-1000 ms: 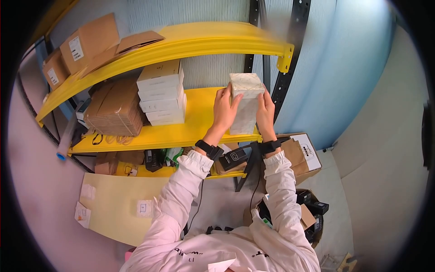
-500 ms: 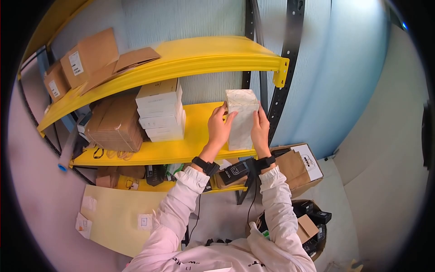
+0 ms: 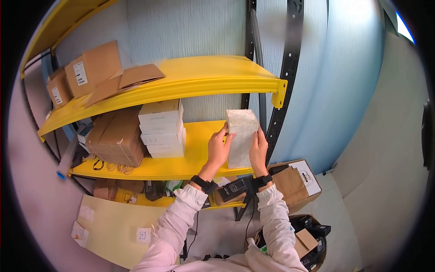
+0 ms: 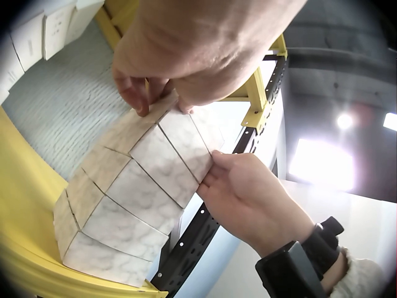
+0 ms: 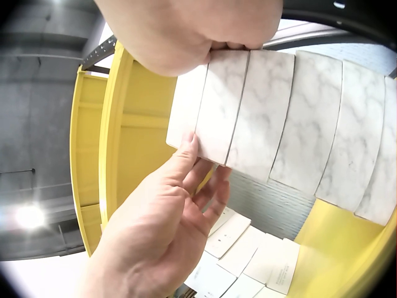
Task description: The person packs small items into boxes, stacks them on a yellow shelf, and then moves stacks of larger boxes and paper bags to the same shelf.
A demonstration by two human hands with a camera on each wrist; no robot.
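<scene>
A stack of several flat, white marble-patterned boxes (image 3: 241, 147) stands upright at the right end of the middle yellow shelf. My left hand (image 3: 218, 149) grips its upper left side, thumb at the front edge. On the opposite side, my right hand (image 3: 258, 150) holds the upper boxes with its thumb near the front. In the left wrist view, seams show between the marbled boxes (image 4: 133, 198), and the right hand (image 4: 245, 195) presses near the top end. The right wrist view shows the left thumb and curled fingers (image 5: 186, 148) at the top boxes (image 5: 226, 105).
Left of the stack stand white boxes (image 3: 162, 131) and bundled brown cardboard (image 3: 115, 140). The upper yellow shelf (image 3: 208, 72) overhangs behind, and a black perforated post (image 3: 286, 68) rises close on the right. Below are a carton (image 3: 294, 188) and a bin of black boxes (image 3: 312, 235).
The head view has tilted upward, so shelves, stack and hands appear lower in the picture. Both hands keep their hold near the top of the stack, which stays in place on the shelf.
</scene>
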